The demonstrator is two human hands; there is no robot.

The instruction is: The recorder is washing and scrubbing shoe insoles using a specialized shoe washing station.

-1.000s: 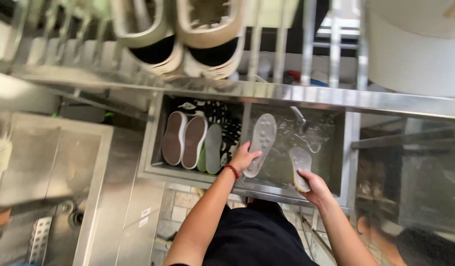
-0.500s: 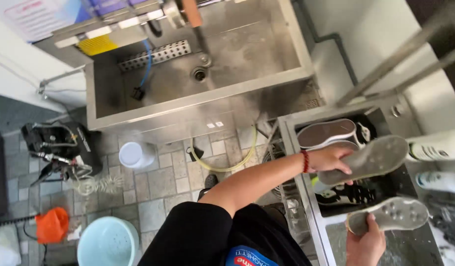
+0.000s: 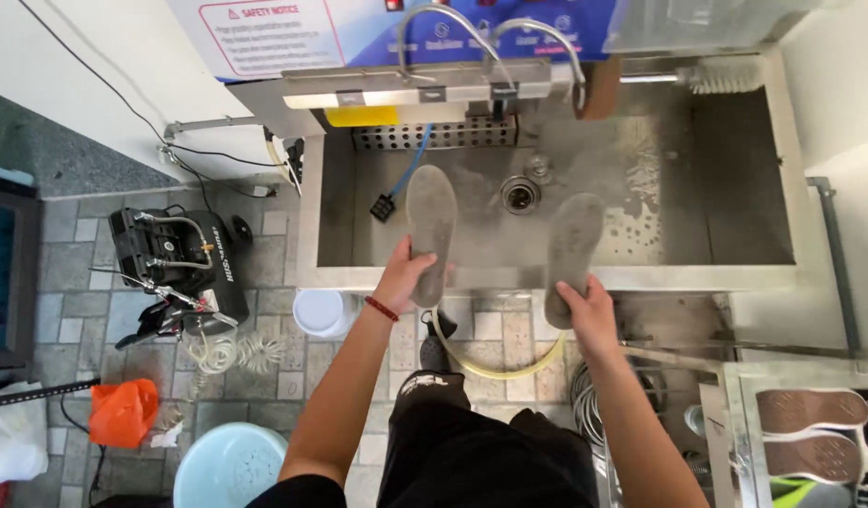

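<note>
Holding two grey insoles out over the front edge of the steel sink [image 3: 312, 226], presumably so drips fall into the basin: left hand [image 3: 404, 275] clamped on the left insole [image 3: 432, 226], right hand [image 3: 587, 310] clamped on the right insole [image 3: 569, 249], hands apart. Below, tiled floor [image 3: 77, 310] with black machine [image 3: 180, 259], orange bag [image 3: 122, 411], pale blue stool [image 3: 229, 466]; shoes sole-up in a tray [image 3: 735, 414] at lower right.

A white, red-bordered rectangular notice sign [image 3: 269, 36] hangs behind the sink.

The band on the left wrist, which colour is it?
The band is red, seen best in the head view.
</note>
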